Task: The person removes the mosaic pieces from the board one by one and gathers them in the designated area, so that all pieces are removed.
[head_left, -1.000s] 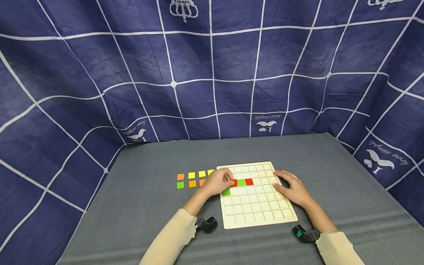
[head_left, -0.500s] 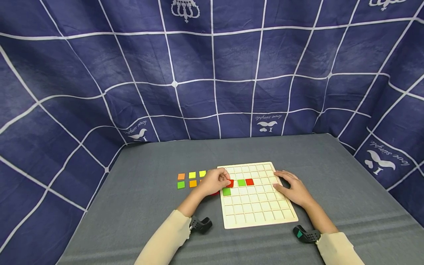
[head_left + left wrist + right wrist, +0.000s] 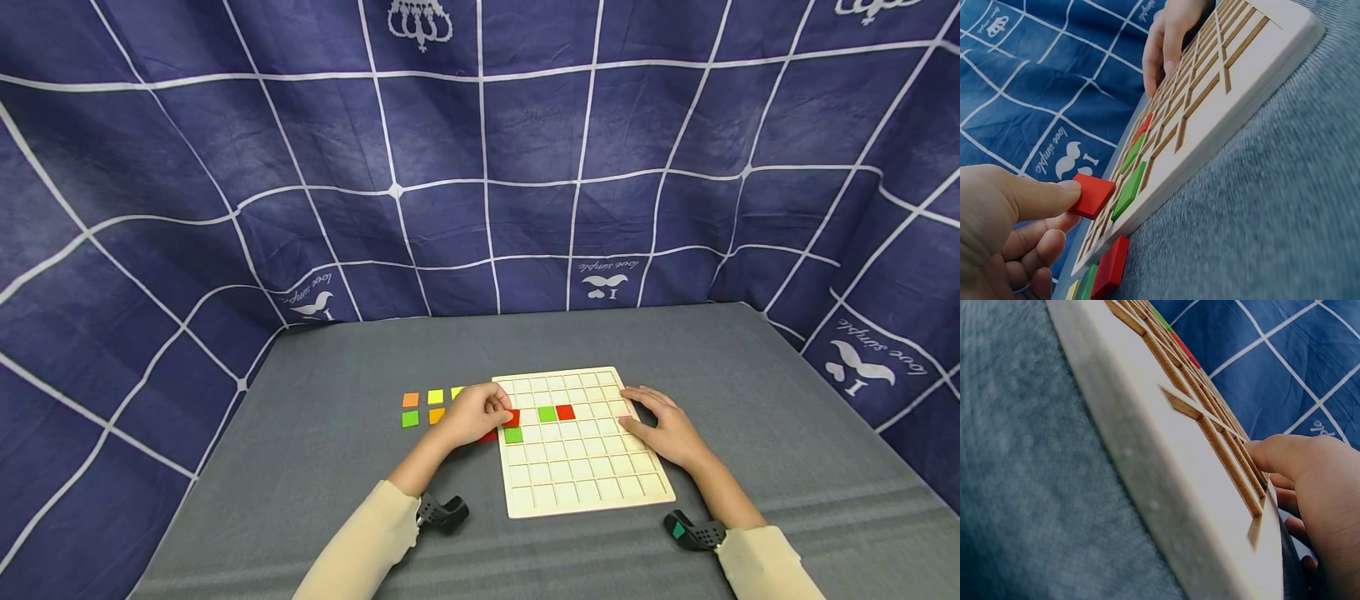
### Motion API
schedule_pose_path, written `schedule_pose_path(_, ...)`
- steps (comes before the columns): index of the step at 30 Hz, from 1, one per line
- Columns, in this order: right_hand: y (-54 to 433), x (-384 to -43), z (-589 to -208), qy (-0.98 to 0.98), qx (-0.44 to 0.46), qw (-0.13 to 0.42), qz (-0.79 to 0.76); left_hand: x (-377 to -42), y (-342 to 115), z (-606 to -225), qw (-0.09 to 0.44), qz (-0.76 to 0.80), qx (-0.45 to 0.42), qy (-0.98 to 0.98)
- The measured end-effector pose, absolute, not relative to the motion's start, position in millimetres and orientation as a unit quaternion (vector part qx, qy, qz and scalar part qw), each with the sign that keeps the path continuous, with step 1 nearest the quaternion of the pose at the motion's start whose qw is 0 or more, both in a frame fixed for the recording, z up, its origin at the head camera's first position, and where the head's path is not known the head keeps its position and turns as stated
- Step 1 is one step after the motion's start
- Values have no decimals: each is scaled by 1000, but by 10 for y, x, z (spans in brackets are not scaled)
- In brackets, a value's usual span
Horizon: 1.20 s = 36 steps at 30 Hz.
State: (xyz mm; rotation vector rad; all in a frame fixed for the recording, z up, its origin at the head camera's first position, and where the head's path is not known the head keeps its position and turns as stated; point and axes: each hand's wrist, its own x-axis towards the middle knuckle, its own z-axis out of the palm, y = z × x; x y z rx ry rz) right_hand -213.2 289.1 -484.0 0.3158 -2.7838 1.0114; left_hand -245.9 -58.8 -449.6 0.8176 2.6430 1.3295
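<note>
My left hand (image 3: 471,417) pinches a square red tile (image 3: 1092,195) between thumb and fingers, over the left edge of a pale wooden grid board (image 3: 585,496). In the left wrist view that tile is tilted and close over the board. Just nearer to me, a green tile (image 3: 513,435) sits in a left-edge cell. Another green tile (image 3: 547,414) and a red tile (image 3: 566,412) lie side by side further right on the board. My right hand (image 3: 666,427) rests on the board's right edge, thumb and fingertips on its surface.
Left of the board, loose tiles lie on the grey cloth, among them an orange tile (image 3: 411,399), a yellow tile (image 3: 435,397) and a green tile (image 3: 410,419). My left hand hides part of them. A red tile (image 3: 1110,269) lies right by the board's edge.
My left hand has moved left with the pinched red tile, from beside the middle green tile to the board's left edge. The right hand has stayed put.
</note>
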Motion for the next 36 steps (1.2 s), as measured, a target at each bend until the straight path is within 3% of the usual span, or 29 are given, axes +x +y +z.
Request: schedule_pose_path(36, 2900, -2149, -4870, -931, 109, 84, 337, -2330, -1031, -4494, 10, 417, 225, 880)
